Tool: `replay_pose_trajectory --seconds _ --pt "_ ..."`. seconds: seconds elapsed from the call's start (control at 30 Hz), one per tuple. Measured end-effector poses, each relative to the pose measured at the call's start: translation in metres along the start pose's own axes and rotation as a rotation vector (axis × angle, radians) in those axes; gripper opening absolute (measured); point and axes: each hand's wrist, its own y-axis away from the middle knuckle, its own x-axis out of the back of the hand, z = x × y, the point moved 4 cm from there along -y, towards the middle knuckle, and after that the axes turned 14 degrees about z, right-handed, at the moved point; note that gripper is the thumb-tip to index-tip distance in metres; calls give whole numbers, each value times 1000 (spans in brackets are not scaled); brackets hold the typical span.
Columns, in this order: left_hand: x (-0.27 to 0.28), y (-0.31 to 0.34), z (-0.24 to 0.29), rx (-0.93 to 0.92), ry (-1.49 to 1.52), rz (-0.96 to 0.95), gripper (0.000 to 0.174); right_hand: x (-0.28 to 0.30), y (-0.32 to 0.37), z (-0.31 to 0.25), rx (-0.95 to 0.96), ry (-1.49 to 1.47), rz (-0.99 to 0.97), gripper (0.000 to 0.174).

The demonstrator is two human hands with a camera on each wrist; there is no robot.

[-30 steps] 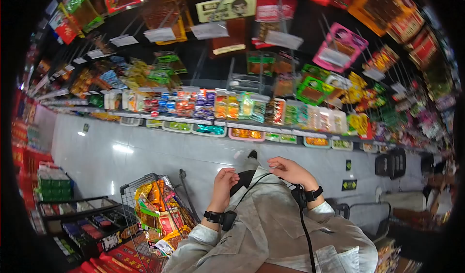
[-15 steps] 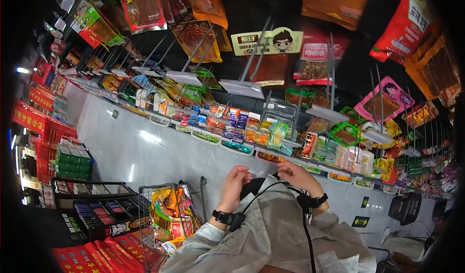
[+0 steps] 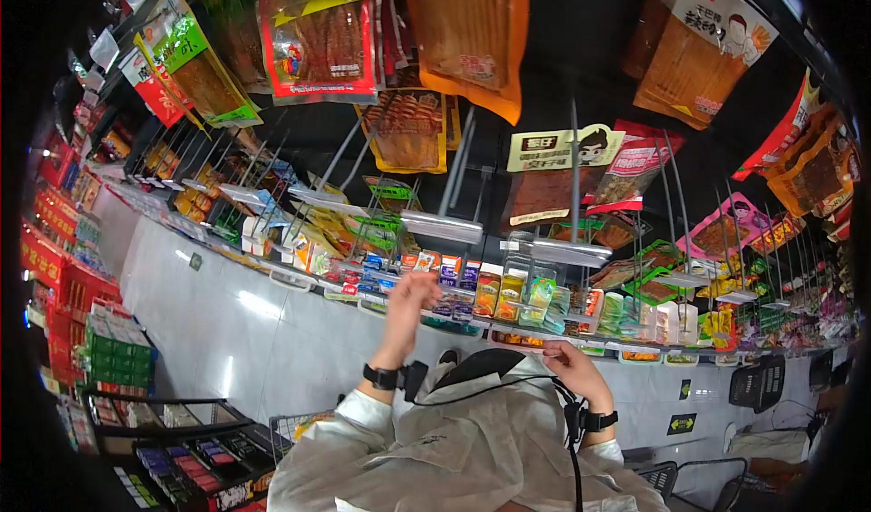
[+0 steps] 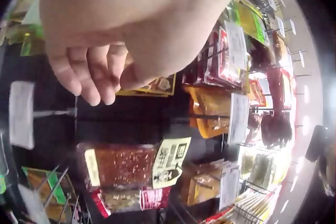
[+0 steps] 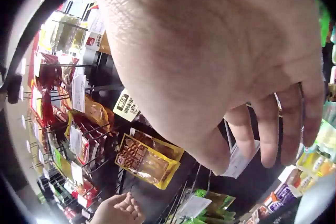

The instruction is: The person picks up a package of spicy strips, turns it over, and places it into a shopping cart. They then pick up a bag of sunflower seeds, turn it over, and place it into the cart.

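Note:
My left hand [image 3: 410, 308] is raised before the snack rack, fingers loosely bent and nothing in them. In the left wrist view, a brown packet with a cream header [image 4: 123, 165] and a yellow-edged packet [image 4: 157, 85] hang beyond that hand. Lower and nearer my body, my right hand [image 3: 576, 373] hovers with relaxed fingers, also holding nothing. The cream-header packet [image 3: 544, 190] hangs beside a pink-and-red packet [image 3: 638, 167] in the head view. Above the left hand are the yellow-edged packet [image 3: 406, 135] and a large orange packet [image 3: 469, 44].
Metal hooks with price-tag holders [image 3: 442, 226] jut out toward me. Small snack packs [image 3: 535, 296] line the low shelf. A shopping cart [image 3: 295, 428] shows partly behind my left sleeve, near a dark display bin [image 3: 195, 467]. A black basket [image 3: 758, 380] stands on the floor at right.
My left hand has risen forward toward the rack; the right has shifted slightly right and lower. The hanging packets appear nearer, and the cart has mostly slipped behind my sleeve.

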Motion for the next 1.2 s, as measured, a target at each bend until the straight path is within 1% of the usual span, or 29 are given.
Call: replay_pose_trajectory --seconds 0.03,0.1,0.17,0.23,0.33,0.4,0.43,0.47,0.5,0.53,0.57,0.63,0.67,0.77,0.8,0.83,0.9,0.93,0.97,1.03,1.07,1.17,1.2 --pt "8 -19 16 -44 3 -2 13 -8 3 -6 -12 -37 26 32" --pt "19 -58 40 -125 74 44 13 -23 12 -15 -68 -19 77 33" --pt "29 -100 55 -196 130 61 15 -37 24 -17 -98 -27 136 34" --pt "30 -143 61 -291 136 88 28 -46 40 -13 -120 -56 186 37" --pt "21 -183 64 -413 45 232 49 -61 68 -19 -180 -110 278 39" --pt "15 -228 49 -431 24 292 63 -66 85 -16 -227 -134 338 39" --pt "10 -239 49 -440 14 323 69 -67 94 -14 -249 -145 368 39" --pt "8 -247 48 -448 -8 306 75 -67 102 -14 -250 -156 402 39" --pt "5 -249 52 -461 -29 289 81 -67 108 -16 -248 -169 435 39" --pt "0 -252 55 -459 -12 270 83 -68 112 -17 -242 -185 466 39" --pt "1 -265 51 -473 19 178 82 -68 116 -20 -257 -197 484 38" --pt "-5 -252 64 -347 -30 59 82 -69 120 -24 -286 -224 516 38" --pt "-8 -241 69 -332 -30 29 85 -70 119 -23 -280 -229 517 37" --pt "5 -259 67 -399 -291 231 91 -76 113 -19 -273 -233 482 37" --pt "11 -274 65 -502 -238 298 95 -78 110 -21 -268 -224 456 36" --pt "2 -247 95 -526 -227 281 94 -79 106 -21 -261 -214 431 36" --pt "-6 -238 119 -536 -200 131 92 -79 98 -19 -239 -221 393 36" --pt "-12 -236 126 -467 -163 37 89 -78 93 -18 -236 -213 377 36" --pt "-17 -229 133 -491 -189 68 78 -75 88 -18 -231 -203 364 36" --pt "-16 -250 125 -548 -196 -6 74 -69 81 -23 -224 -185 336 37" --pt "-15 -262 120 -536 -192 -43 80 -65 77 -25 -206 -181 323 37" --pt "-20 -260 119 -599 -183 48 87 -51 65 -24 -155 -165 299 37" --pt "-23 -257 124 -557 -127 -5 98 -46 61 -19 -145 -161 292 37"
